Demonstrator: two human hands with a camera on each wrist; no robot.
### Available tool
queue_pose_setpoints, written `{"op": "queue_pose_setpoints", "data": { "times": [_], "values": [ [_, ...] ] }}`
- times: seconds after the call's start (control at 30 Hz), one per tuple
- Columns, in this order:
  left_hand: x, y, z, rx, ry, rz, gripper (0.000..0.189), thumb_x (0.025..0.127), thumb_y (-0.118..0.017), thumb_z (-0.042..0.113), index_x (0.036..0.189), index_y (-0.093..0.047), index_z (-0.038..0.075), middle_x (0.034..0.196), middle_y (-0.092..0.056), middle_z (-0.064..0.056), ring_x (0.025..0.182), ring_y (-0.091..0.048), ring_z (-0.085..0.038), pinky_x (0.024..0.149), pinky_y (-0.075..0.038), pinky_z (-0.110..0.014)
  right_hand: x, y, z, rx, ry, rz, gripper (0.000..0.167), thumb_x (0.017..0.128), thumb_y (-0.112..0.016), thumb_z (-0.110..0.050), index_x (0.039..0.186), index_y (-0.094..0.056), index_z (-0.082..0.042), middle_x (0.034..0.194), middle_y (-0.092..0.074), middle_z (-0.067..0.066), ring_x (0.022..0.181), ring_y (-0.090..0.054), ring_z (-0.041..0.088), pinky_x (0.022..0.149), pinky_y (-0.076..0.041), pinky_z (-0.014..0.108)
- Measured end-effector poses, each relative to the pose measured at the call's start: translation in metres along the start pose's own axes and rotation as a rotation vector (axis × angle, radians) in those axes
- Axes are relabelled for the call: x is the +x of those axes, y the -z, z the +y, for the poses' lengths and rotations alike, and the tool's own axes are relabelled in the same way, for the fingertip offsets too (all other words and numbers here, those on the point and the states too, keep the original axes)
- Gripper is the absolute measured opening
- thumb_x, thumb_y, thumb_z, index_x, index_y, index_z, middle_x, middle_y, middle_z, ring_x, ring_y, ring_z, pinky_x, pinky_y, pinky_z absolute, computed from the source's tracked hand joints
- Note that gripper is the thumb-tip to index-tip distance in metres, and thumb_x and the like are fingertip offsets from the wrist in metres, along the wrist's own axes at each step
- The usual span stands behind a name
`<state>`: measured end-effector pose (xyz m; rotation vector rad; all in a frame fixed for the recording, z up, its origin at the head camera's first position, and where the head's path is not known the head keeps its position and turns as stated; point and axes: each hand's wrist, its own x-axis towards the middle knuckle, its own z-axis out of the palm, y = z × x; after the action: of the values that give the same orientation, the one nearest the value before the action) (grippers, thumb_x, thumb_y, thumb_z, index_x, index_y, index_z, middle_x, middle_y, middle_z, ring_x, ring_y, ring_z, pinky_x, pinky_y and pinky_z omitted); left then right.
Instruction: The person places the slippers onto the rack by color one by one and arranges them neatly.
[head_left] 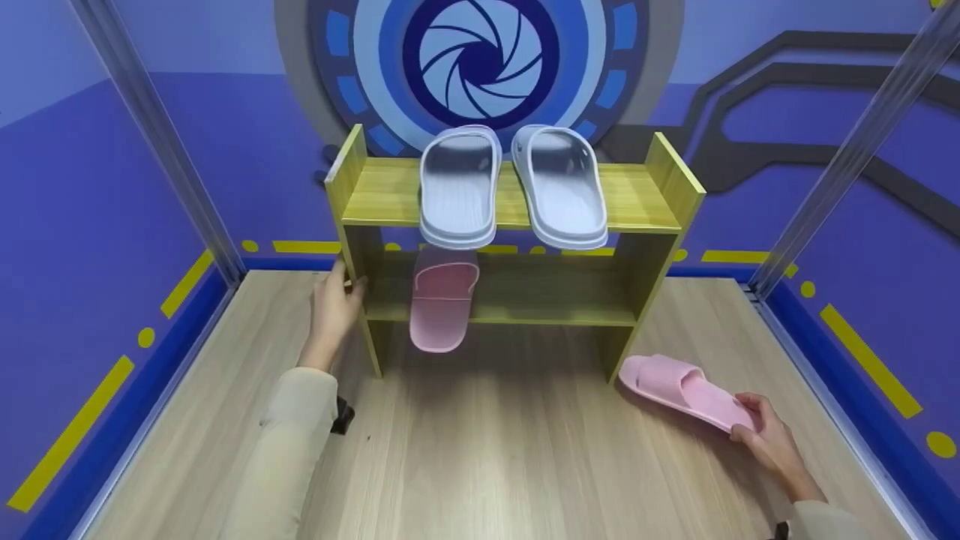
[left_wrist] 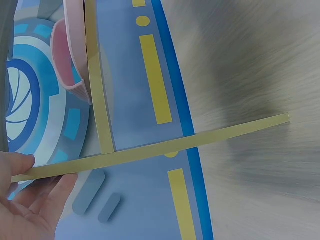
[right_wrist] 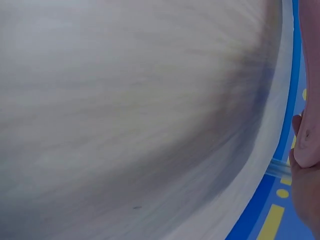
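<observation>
My left hand (head_left: 335,304) grips the left side panel of a small wooden shoe rack (head_left: 491,319); in the left wrist view thumb and fingers lie on either side of the panel (left_wrist: 145,151). By its heel end, my right hand (head_left: 772,439) pinches a pink slipper (head_left: 716,401), whose toe points toward the rack's right leg. The matching pink slipper (head_left: 440,322) sits on the lower shelf, left of the middle, its heel jutting past the front edge. On the top shelf stand two grey-white slippers (head_left: 459,191), side by side.
A wood-grain tabletop (head_left: 495,465) spreads under the rack. Blue printed walls (head_left: 217,172) with yellow dashes enclose the back and both sides. Transparent corner posts (head_left: 840,165) rise at the back left and back right.
</observation>
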<state>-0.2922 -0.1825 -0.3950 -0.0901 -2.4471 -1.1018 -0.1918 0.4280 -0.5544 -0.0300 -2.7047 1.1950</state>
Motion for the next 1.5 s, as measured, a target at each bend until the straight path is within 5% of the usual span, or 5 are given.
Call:
{"op": "queue_pose_setpoints", "data": {
  "times": [0.53, 0.87, 1.03, 1.2, 1.5],
  "values": [
    [0.0, 0.0, 0.0, -0.016, -0.008, -0.007, 0.034, 0.089, -0.051, 0.008, 0.121, -0.044, -0.001, 0.111, -0.054, -0.024, 0.098, -0.054, -0.036, 0.076, -0.047, -0.041, -0.001, 0.011, 0.004, 0.002, -0.098, -0.215, 0.068, 0.065, -0.063, -0.016, 0.123, -0.031, 0.0, 0.125, -0.034, 0.024, 0.114, -0.025, 0.04, 0.09, -0.017, 0.062],
    [-0.001, -0.001, 0.0, 0.006, -0.02, 0.022, 0.036, 0.088, -0.052, 0.008, 0.123, -0.044, 0.0, 0.108, -0.055, -0.024, 0.094, -0.055, -0.036, 0.075, -0.047, -0.044, 0.001, -0.005, -0.007, 0.016, 0.142, -0.19, 0.059, 0.06, -0.062, -0.012, 0.116, -0.043, -0.007, 0.113, -0.048, 0.012, 0.106, -0.037, 0.026, 0.089, -0.027, 0.027],
    [0.0, -0.001, 0.0, -0.009, -0.006, 0.016, 0.033, 0.088, -0.051, 0.007, 0.12, -0.045, 0.0, 0.109, -0.055, -0.025, 0.096, -0.055, -0.036, 0.077, -0.046, -0.043, 0.002, -0.011, -0.03, 0.081, 0.219, -0.179, 0.058, 0.062, -0.061, -0.01, 0.116, -0.044, -0.002, 0.112, -0.048, 0.014, 0.105, -0.038, 0.024, 0.09, -0.027, 0.031],
    [0.0, -0.001, 0.0, -0.014, 0.01, 0.001, 0.032, 0.089, -0.05, 0.008, 0.119, -0.045, 0.0, 0.112, -0.053, -0.024, 0.098, -0.053, -0.036, 0.078, -0.046, -0.042, 0.004, -0.014, -0.053, 0.095, 0.291, -0.164, 0.054, 0.065, -0.063, -0.009, 0.116, -0.045, -0.001, 0.111, -0.051, 0.012, 0.103, -0.041, 0.013, 0.085, -0.024, 0.008],
    [0.0, -0.002, 0.0, -0.026, 0.008, 0.0, 0.03, 0.088, -0.051, 0.006, 0.117, -0.045, -0.001, 0.112, -0.053, -0.024, 0.099, -0.053, -0.036, 0.079, -0.046, -0.042, 0.007, -0.02, -0.097, 0.19, 0.452, -0.15, 0.06, 0.063, -0.066, -0.006, 0.119, -0.046, 0.002, 0.114, -0.051, 0.013, 0.105, -0.044, 0.016, 0.09, -0.026, 0.011]
  ]
}}
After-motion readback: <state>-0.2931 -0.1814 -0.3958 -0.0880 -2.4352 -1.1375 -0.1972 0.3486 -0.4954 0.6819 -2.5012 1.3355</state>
